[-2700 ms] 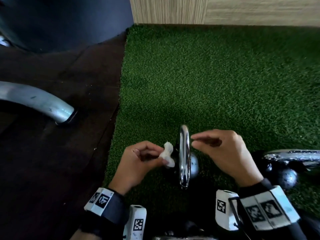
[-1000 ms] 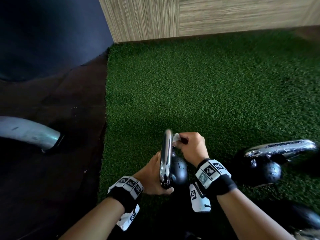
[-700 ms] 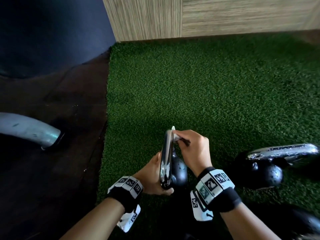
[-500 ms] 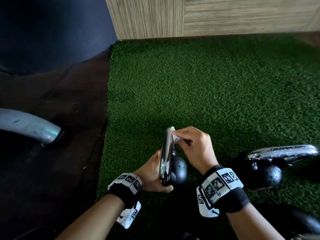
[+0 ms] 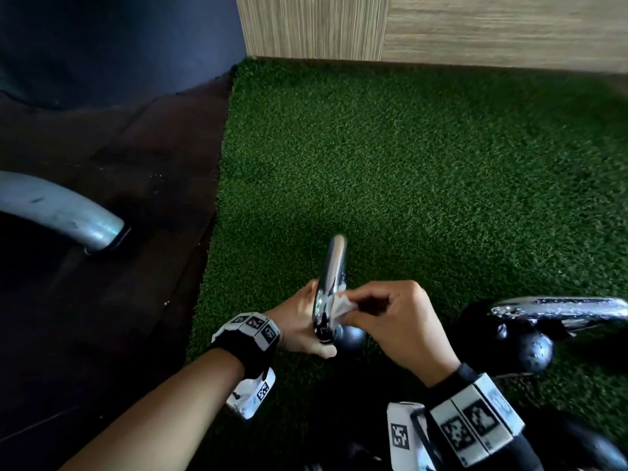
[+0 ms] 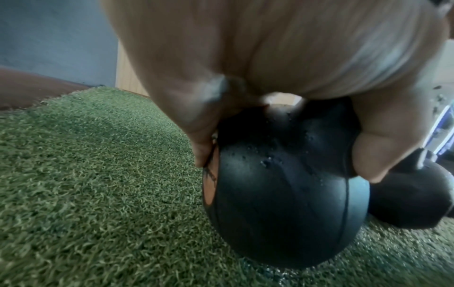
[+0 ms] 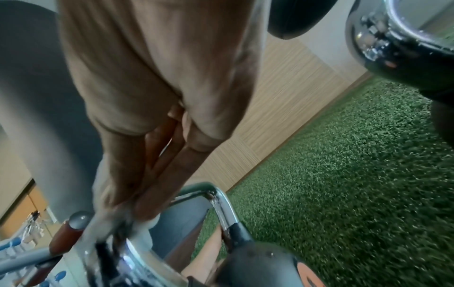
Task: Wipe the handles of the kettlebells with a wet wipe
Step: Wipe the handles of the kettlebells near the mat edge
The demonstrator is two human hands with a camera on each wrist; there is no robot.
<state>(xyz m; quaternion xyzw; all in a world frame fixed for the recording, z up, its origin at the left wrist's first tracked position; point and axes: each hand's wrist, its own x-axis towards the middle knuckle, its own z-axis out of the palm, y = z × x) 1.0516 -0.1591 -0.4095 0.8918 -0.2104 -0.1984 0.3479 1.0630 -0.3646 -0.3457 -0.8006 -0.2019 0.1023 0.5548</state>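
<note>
A black kettlebell (image 5: 350,336) with a chrome handle (image 5: 332,277) stands on the green turf (image 5: 407,164), its handle seen edge-on. My left hand (image 5: 302,317) grips it from the left at the foot of the handle; in the left wrist view the thumb and fingers straddle the wet black kettlebell body (image 6: 282,184). My right hand (image 5: 353,309) pinches a crumpled white wet wipe (image 5: 341,305) against the right side of the handle, near its near end. The right wrist view shows the fingers pressing the wipe (image 7: 140,221) onto the chrome handle (image 7: 222,207).
A second kettlebell (image 5: 530,348) with a chrome handle (image 5: 557,309) stands close on the right. A grey metal tube (image 5: 68,212) lies on the dark floor (image 5: 102,317) left of the turf. A wooden wall panel (image 5: 441,25) bounds the far edge.
The wipe passed from my left hand to my right. My left hand took hold of the kettlebell. My right hand slid the wipe from the handle's far end toward me.
</note>
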